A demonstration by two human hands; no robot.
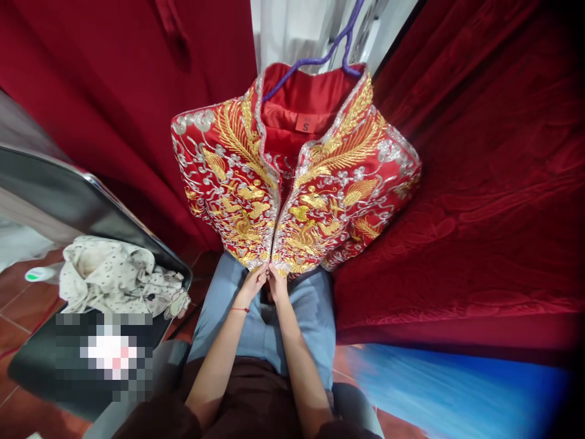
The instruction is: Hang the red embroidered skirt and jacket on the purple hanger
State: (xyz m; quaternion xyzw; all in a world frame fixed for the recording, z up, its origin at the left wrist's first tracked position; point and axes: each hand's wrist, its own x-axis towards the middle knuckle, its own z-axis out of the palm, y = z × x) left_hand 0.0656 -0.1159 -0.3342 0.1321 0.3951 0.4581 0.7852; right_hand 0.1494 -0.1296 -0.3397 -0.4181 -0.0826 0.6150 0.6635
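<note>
A red jacket (315, 201) with gold and silver embroidery hangs in front of me on a purple hanger (315, 61). Its stand collar is spread, and a red size label (307, 123) marked S shows on the lining. My left hand (256, 280) pinches the bottom of one front edge, and a thin red string circles that wrist. Beside it, almost touching, my right hand (277, 282) pinches the bottom of the other front edge. The two front edges meet near my fingers and part towards the collar. Whether a fastener lies between the fingertips is hidden.
To the left stands a black chair (31, 366) with a speckled cream cloth bag (109, 274) on its seat, beside a white bottle (41, 274). Red curtains (479, 213) hang on both sides. Something blue (457, 384) lies low at the right. Part of the chair seat is pixelated.
</note>
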